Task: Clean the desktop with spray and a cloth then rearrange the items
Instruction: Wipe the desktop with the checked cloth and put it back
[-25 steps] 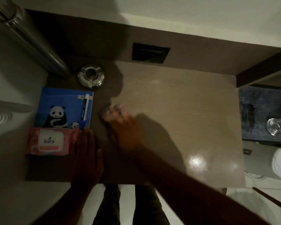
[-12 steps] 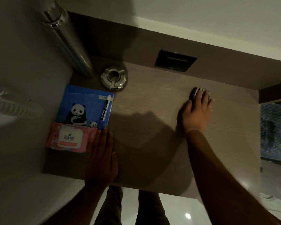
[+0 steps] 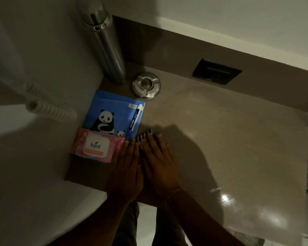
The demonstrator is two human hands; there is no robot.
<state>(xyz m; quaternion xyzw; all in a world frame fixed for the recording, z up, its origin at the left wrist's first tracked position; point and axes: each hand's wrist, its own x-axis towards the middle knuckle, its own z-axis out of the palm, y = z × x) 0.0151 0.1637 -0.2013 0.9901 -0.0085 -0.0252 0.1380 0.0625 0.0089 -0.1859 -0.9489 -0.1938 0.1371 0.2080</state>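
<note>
My right hand [image 3: 158, 164] presses a dark striped cloth [image 3: 146, 134] flat on the wooden desktop [image 3: 229, 139], just right of the blue panda folder [image 3: 108, 110]. Most of the cloth is hidden under my fingers. My left hand [image 3: 126, 167] lies flat on the desk beside it, its fingertips touching the pink Kara wipes pack [image 3: 96, 146]. A blue-and-white marker [image 3: 134, 119] lies along the folder's right edge. No spray bottle is in view.
A steel flask [image 3: 103, 41] stands at the desk's back left corner, with a round metal ashtray [image 3: 146, 85] beside it. A black socket panel [image 3: 217, 71] sits in the rear upstand. A white wall bounds the left side. A wet sheen shows at the front right [image 3: 226, 197].
My right hand swept the cloth from the left out to the desk's middle right, then back left beside the folder. My left hand has stayed by the wipes pack.
</note>
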